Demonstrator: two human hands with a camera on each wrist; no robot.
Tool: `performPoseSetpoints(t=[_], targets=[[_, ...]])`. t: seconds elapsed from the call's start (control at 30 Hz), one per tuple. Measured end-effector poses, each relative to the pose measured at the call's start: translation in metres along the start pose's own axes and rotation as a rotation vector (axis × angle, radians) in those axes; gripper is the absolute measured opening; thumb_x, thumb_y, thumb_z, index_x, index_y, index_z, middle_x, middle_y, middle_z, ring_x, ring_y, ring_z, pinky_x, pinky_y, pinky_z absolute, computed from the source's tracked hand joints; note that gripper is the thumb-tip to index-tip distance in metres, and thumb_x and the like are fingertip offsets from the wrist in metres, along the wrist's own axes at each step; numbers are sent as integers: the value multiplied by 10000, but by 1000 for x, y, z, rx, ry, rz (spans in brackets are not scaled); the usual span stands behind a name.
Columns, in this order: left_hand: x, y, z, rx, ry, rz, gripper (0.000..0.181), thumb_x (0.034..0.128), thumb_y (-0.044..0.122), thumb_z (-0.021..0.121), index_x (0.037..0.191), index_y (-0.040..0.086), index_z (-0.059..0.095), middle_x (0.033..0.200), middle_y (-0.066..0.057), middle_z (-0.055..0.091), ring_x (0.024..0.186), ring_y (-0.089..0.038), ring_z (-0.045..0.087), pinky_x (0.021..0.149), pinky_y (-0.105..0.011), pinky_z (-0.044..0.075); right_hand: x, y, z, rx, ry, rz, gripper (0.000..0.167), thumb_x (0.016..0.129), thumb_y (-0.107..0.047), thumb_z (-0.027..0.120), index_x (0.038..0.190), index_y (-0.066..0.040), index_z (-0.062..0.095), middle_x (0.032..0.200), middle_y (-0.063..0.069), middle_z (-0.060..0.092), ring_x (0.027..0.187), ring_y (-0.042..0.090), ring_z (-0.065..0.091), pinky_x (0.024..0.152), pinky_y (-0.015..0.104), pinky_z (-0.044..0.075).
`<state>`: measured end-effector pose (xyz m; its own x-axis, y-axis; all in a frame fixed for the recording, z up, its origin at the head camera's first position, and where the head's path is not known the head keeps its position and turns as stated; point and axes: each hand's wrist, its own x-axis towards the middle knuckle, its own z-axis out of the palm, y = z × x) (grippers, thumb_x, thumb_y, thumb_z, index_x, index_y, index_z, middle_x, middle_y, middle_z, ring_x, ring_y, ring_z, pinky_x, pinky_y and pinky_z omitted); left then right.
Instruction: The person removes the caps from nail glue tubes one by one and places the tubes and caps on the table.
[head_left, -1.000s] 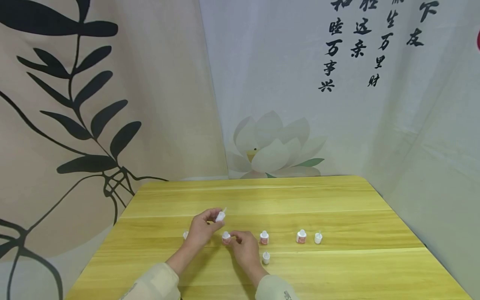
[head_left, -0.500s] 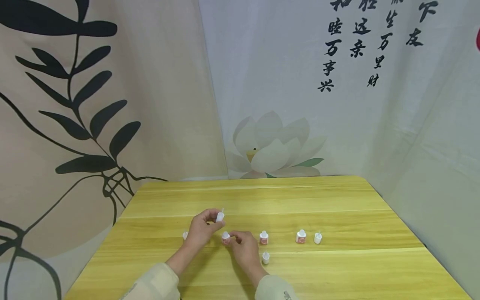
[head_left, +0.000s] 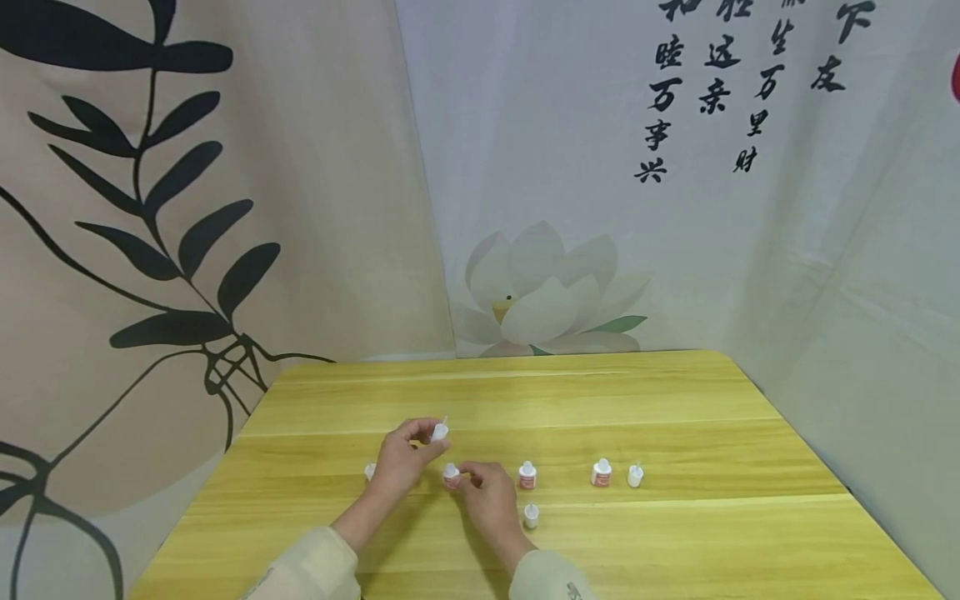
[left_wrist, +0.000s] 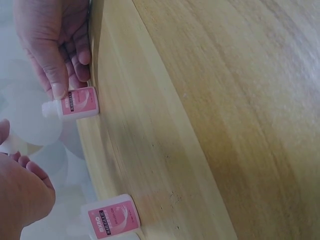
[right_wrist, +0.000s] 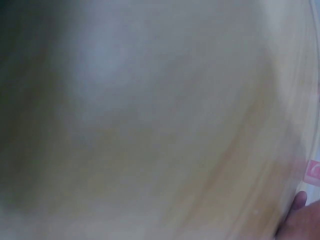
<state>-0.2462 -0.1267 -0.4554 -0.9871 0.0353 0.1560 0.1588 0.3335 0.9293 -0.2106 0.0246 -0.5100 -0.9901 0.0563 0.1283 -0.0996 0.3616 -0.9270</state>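
Note:
My left hand [head_left: 405, 454] is raised over the table, pinching a small white cap [head_left: 439, 432] with a thin stem pointing up. Close by, my right hand [head_left: 489, 497] holds a small white bottle [head_left: 451, 476] with a pink label, which stands upright on the table. In the left wrist view, the right thumb and fingers grip that bottle [left_wrist: 80, 103] near its shoulder, and the left hand [left_wrist: 22, 197] shows at the left edge. Much of the right wrist view is blurred table, with part of a hand [right_wrist: 302, 222] and a pink label [right_wrist: 313, 171] at the right edge.
Two more pink-labelled bottles, a middle one [head_left: 527, 476] and a right one [head_left: 602, 473], stand in line. White caps stand at right [head_left: 635, 476] and nearer the front [head_left: 531, 516]. A white piece [head_left: 370, 472] is half hidden behind the left hand. Printed cloth hangs behind the table [head_left: 712, 550].
The cap's stem in my left hand has tipped from leaning right to more upright. Both hands otherwise stay in place, and the bottle has not moved.

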Motion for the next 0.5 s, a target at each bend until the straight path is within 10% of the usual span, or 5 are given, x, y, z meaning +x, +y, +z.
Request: performPoseSetpoints(t=[0.5], targets=[[-5,14,-1,-11,0,7,339,892,70,736,1213,-13,664,976,-56,666,957,-201,579,792,-258,476,0,0,0,5,2,-12,62,870,-234,752,922,-210,775,1060,-4,660,908,148,550,781,375,462]])
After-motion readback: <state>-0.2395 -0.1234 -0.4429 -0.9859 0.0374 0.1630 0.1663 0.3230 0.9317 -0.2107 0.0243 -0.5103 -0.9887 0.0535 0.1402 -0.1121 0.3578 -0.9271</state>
